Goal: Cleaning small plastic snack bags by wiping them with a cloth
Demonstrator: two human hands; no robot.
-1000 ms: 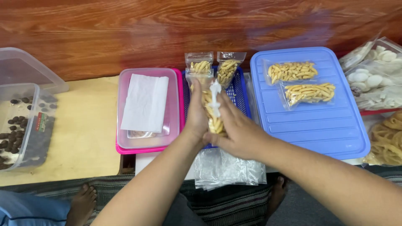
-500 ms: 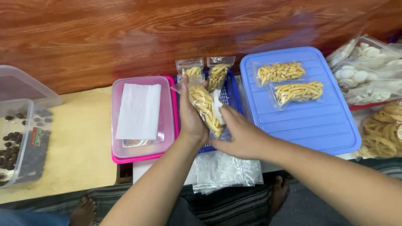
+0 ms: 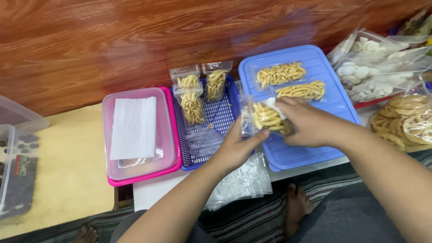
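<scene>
Both hands meet over the near edge of the blue lid, with a small clear packet of yellow stick snacks [image 3: 266, 118] held between them. The left hand [image 3: 236, 146] pinches the packet's lower left side, thumb on the front and fingers curled behind it. The right hand [image 3: 306, 121] is closed over the packet's right end, its fingertips pressed on the top corner where a bit of white shows; what that white piece is, I cannot tell. Under the right hand lies the blue lid [image 3: 310, 153], and beyond that hand two filled packets [image 3: 290, 81] lie flat on it. Just left of the left hand is a blue mesh basket [image 3: 216, 121] with three more filled packets [image 3: 198, 90] propped up at its far end. Further left sits a pink-rimmed clear box [image 3: 168, 153] with a folded white paper [image 3: 133, 128] on its lid. Below the left wrist a stack of empty clear bags [image 3: 243, 182] lies on the tabletop [image 3: 67, 180]. To the far right of the right arm are bags of pale round crackers [image 3: 382, 67] and ring-shaped snacks [image 3: 405, 121].
</scene>
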